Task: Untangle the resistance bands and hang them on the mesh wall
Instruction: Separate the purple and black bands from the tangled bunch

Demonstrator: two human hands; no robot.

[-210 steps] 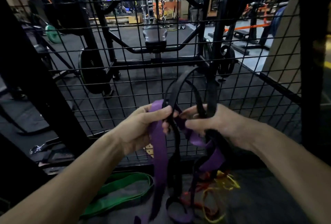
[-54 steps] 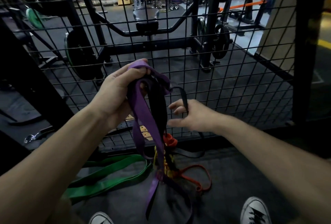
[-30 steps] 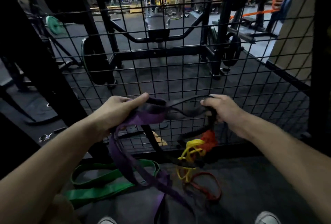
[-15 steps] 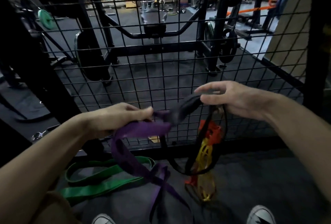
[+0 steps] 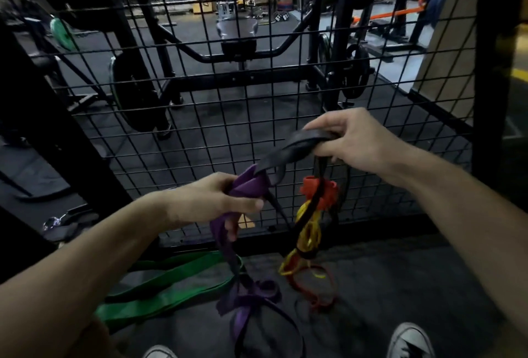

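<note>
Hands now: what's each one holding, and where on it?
Left hand grips the purple band at its bunched upper end. Right hand grips the black band at the top of its loop. The two bands are still linked between the hands.

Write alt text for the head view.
Left hand grips a purple band, right hand a black band, tangled together before a mesh wall; red and yellow bands dangle, a green band lies on the floor.
</note>
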